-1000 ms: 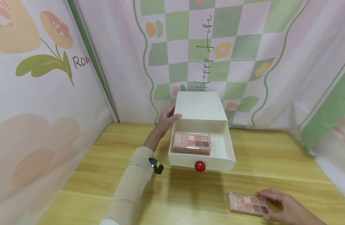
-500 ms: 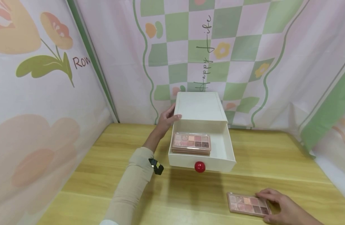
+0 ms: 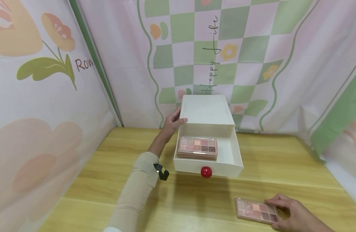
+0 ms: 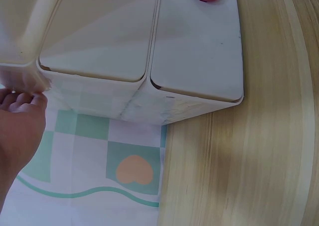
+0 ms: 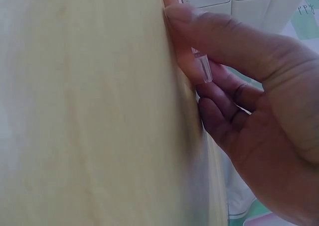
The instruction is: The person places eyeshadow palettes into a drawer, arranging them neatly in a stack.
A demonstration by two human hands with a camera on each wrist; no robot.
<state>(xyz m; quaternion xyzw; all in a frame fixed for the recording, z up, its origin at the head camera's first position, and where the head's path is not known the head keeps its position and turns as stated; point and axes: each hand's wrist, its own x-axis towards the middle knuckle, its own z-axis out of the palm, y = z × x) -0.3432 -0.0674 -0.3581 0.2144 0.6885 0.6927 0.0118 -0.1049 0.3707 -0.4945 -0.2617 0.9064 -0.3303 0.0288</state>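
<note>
A white drawer cabinet (image 3: 206,109) stands at the back of the table, its top drawer (image 3: 228,151) pulled out. Several eyeshadow palettes (image 3: 197,146) lie stacked in the drawer's left part. My left hand (image 3: 170,125) holds the cabinet's left side near the top, thumb on the top edge. In the left wrist view, the left hand's fingers (image 4: 22,100) bend against the cabinet wall. At the lower right, my right hand (image 3: 292,211) grips the right end of another eyeshadow palette (image 3: 256,211) between thumb and fingers. The right wrist view shows the thumb on that palette's edge.
A round red knob (image 3: 206,172) sticks out from the open drawer's front. Below, two closed drawers (image 4: 199,42) show in the left wrist view. Patterned cloth (image 3: 206,48) hangs behind the wooden table (image 3: 131,141) and along both sides.
The right hand's fingers have shifted slightly at the palette's end, and the palette has barely moved. The left hand, cabinet and stack stay where they were.
</note>
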